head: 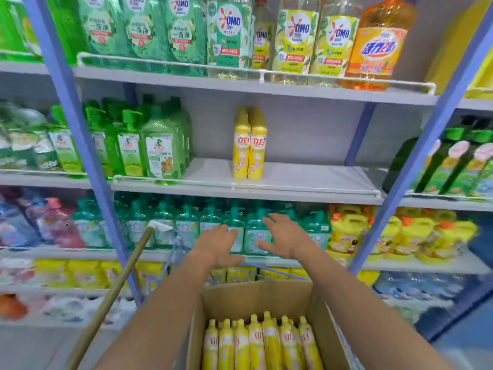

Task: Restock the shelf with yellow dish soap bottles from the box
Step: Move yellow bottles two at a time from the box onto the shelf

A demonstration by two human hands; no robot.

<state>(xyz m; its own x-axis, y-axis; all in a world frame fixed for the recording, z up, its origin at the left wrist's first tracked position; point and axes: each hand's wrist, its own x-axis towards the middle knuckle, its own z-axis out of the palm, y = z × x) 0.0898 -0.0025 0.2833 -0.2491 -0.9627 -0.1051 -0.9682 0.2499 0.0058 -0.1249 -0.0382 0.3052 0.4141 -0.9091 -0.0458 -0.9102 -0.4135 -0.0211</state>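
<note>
Yellow dish soap bottles (249, 148) stand upright in a tight pair, with more behind, on the middle shelf (293, 180). Several more yellow bottles (258, 343) lie packed in an open cardboard box (256, 292) at the bottom of the view. My left hand (220, 244) and my right hand (286, 236) are stretched forward between box and shelf, palms down, fingers spread, both holding nothing. They hover in front of the teal bottles one shelf below the yellow pair.
Green soap bottles (157, 145) fill the left of the middle shelf; bare shelf lies right of the yellow pair. Large OMO bottles (293, 38) stand above. Blue uprights (77, 134) frame the bay. A wooden pole (114, 292) leans at left. A wire rail (240, 186) edges the shelf.
</note>
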